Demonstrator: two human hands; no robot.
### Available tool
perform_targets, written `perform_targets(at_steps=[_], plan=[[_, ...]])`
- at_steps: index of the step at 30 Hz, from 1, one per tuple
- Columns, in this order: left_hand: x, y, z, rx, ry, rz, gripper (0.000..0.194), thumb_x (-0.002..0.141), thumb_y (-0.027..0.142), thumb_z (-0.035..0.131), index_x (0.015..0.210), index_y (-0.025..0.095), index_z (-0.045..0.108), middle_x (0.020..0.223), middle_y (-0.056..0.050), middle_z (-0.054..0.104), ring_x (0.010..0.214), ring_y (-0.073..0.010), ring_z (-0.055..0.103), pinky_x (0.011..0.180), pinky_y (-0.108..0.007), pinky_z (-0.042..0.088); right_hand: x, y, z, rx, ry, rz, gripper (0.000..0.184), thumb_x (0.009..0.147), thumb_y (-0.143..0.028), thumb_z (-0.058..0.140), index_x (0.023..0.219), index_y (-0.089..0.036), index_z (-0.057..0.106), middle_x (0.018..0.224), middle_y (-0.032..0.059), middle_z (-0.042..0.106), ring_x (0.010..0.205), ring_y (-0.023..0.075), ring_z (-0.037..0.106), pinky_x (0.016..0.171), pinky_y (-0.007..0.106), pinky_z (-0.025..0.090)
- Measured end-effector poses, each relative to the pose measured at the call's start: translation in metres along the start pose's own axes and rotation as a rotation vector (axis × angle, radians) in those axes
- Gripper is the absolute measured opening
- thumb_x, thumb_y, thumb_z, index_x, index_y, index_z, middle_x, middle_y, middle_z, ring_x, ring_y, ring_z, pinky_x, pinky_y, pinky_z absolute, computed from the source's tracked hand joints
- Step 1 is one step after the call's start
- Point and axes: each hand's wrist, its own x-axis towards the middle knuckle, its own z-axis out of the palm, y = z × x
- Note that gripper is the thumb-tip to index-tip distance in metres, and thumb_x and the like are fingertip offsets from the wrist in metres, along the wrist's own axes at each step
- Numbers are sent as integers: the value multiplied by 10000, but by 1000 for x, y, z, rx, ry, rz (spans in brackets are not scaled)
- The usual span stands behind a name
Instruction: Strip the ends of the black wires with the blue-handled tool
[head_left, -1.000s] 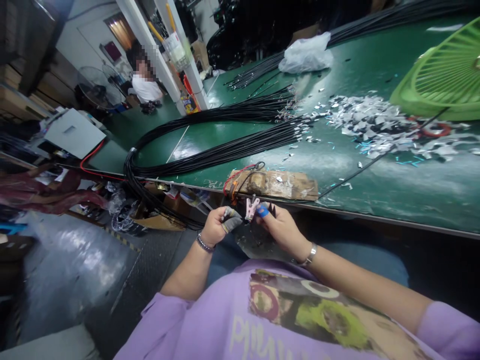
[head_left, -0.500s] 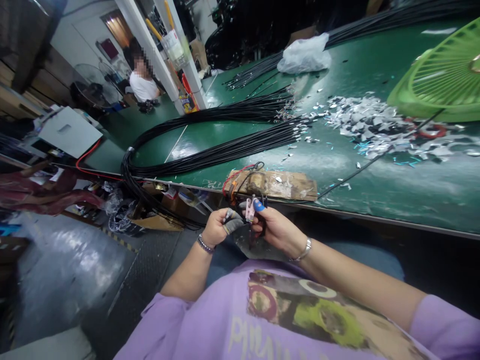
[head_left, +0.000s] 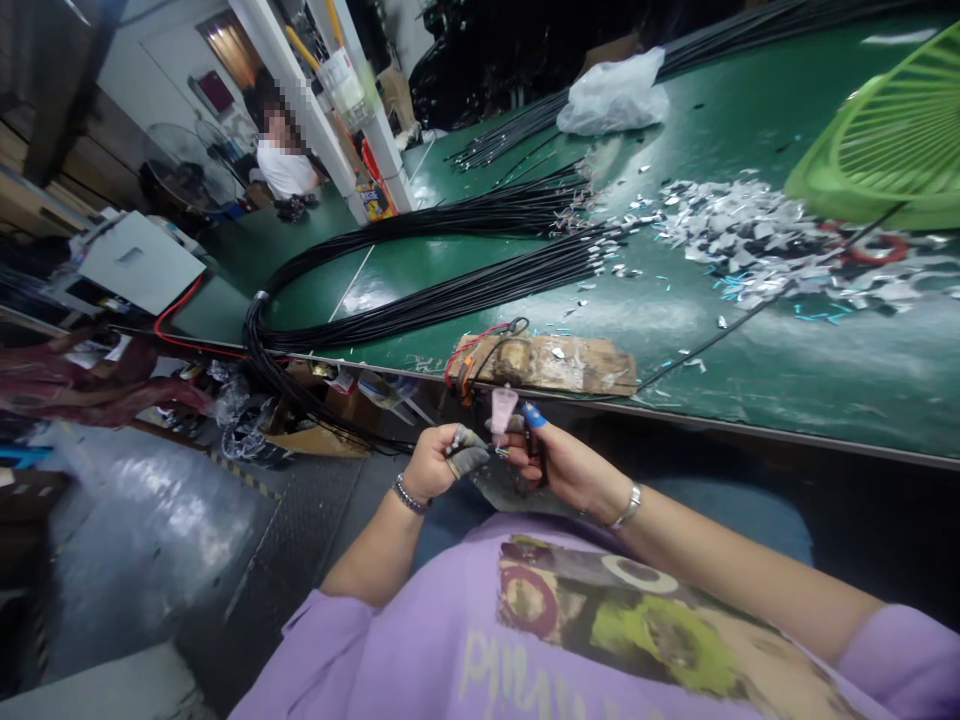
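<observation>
Left fingers (head_left: 468, 458) clamped on black cable (head_left: 394, 444), right fingers (head_left: 533, 415) gripping apparent pliers (head_left: 537, 462), lettered purple shirt (head_left: 540, 640)

A green fan (head_left: 892, 140) and a plastic bag (head_left: 611, 95) rest on the table (head_left: 757, 375); a person (head_left: 285, 168) in white is left of two posts (head_left: 328, 145).

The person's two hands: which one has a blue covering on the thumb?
The right hand: its thumb wears the blue covering. The left hand, with a grey covering visible on its digits, shows no blue.
</observation>
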Motion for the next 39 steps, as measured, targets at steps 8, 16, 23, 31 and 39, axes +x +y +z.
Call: perform_targets(at_steps=[8,16,23,31,39], plan=[[-18,-8,8,132,-32,37,367,705,486,676,641,127,640,546,-3,564,491,-77,449,480,-189,383,-18,3,-9,-91,-61,44,446,639,-589,697,711,-155,624,448,-56,409,405,59,261,375,204,199],[-21,-17,14,98,-182,-113,421,732,539,624,651,126,608,566,2,556,514,-78,456,516,-188,394,-24,8,-16,-319,43,-51,417,644,-558,684,728,-155,613,471,-66,402,412,56,288,394,206,232],[-17,-26,22,17,-286,-228,390,806,510,539,800,134,643,759,-44,657,729,-155,585,699,-252,477,-34,2,-9,-924,24,-525,151,729,-339,622,787,-201,648,766,38,626,705,180,541,668,317,456],[-16,-21,27,151,-390,-183,153,779,202,551,874,141,654,826,-14,669,754,-151,582,724,-243,466,-26,4,-3,-925,-55,-510,110,712,-312,640,689,-204,631,695,21,632,676,169,539,650,302,446],[-26,-8,30,40,-206,-332,259,810,393,542,763,141,580,612,7,600,439,-63,498,428,-166,378,-27,13,-13,-377,58,-123,335,604,-460,746,650,-159,607,420,-68,430,386,52,304,377,200,220]])
